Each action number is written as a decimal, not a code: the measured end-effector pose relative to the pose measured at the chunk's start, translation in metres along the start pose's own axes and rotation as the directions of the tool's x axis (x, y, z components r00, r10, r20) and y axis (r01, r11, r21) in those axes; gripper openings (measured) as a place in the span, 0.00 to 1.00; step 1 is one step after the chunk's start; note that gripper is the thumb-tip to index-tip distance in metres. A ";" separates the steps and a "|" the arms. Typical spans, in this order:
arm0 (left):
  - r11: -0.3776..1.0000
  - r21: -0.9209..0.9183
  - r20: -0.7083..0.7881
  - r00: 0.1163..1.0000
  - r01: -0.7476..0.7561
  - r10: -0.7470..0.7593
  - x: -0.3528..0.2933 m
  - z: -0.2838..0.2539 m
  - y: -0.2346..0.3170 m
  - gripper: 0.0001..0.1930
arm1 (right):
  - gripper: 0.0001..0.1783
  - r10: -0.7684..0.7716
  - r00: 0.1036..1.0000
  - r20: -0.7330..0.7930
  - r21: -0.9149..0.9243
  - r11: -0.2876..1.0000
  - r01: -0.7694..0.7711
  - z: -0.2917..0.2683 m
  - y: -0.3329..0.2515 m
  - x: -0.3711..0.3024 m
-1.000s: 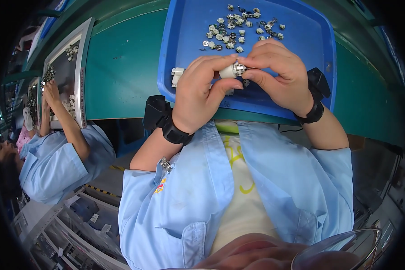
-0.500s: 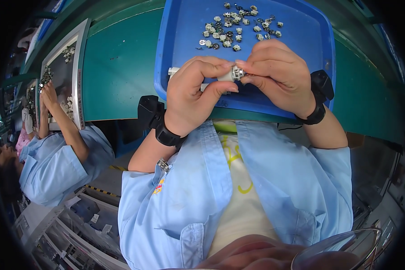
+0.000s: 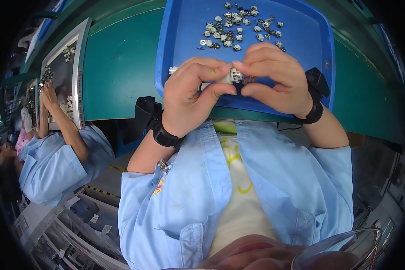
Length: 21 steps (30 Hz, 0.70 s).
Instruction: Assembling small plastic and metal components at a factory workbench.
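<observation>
My left hand (image 3: 189, 87) is closed around a white cylindrical part (image 3: 223, 79), held level above the near side of the blue tray (image 3: 161, 49). The end of another white rod-like piece (image 3: 173, 70) sticks out past the left side of this hand. At the cylinder's right end is a small white-and-metal part (image 3: 236, 75). My right hand (image 3: 276, 81) curls round that end, its index fingertip touching the top of it and the thumb a little below. Between those fingers a coppery bit (image 3: 248, 79) shows, too small to make out.
Many small white-and-metal pieces (image 3: 229, 27) lie scattered in the far part of the tray, which rests on a green worktop (image 3: 112, 76). To the left, a co-worker's hands (image 3: 48, 96) handle similar pieces over a pale-framed tray (image 3: 79, 81).
My right thumb has moved slightly away from the cylinder's end, and its fingers have dropped a little. More of the white-and-metal part shows. My left hand keeps its hold.
</observation>
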<state>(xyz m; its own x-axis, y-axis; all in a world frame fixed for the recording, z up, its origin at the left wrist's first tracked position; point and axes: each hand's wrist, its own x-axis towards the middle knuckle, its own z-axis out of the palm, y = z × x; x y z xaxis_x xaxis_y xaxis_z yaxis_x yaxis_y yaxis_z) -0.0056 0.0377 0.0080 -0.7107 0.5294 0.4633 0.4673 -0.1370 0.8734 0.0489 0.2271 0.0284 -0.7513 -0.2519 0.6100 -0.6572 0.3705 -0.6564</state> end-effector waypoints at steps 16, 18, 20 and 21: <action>0.857 0.306 0.264 0.902 -0.415 0.342 0.009 -0.001 0.010 0.16 | 0.07 0.379 0.868 0.321 0.579 0.647 -0.497 0.001 0.013 -0.010; 0.853 0.307 0.270 0.898 -0.422 0.347 0.008 0.000 0.010 0.16 | 0.07 0.359 0.870 0.339 0.564 0.662 -0.493 0.000 0.014 -0.010; 0.845 0.311 0.278 0.891 -0.436 0.358 0.006 0.001 0.009 0.16 | 0.08 0.364 0.857 0.365 0.582 0.630 -0.515 0.000 0.014 -0.009; 0.845 0.310 0.279 0.892 -0.435 0.357 0.006 0.001 0.009 0.16 | 0.08 0.366 0.851 0.378 0.591 0.613 -0.525 0.000 0.014 -0.009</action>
<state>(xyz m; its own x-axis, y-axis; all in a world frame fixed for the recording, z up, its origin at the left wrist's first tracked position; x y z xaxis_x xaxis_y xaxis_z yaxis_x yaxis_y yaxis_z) -0.0046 0.0405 0.0184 -0.3204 0.6567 0.6827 0.8672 -0.0867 0.4904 0.0465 0.2347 0.0137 -0.9023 -0.4164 0.1115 -0.0439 -0.1687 -0.9847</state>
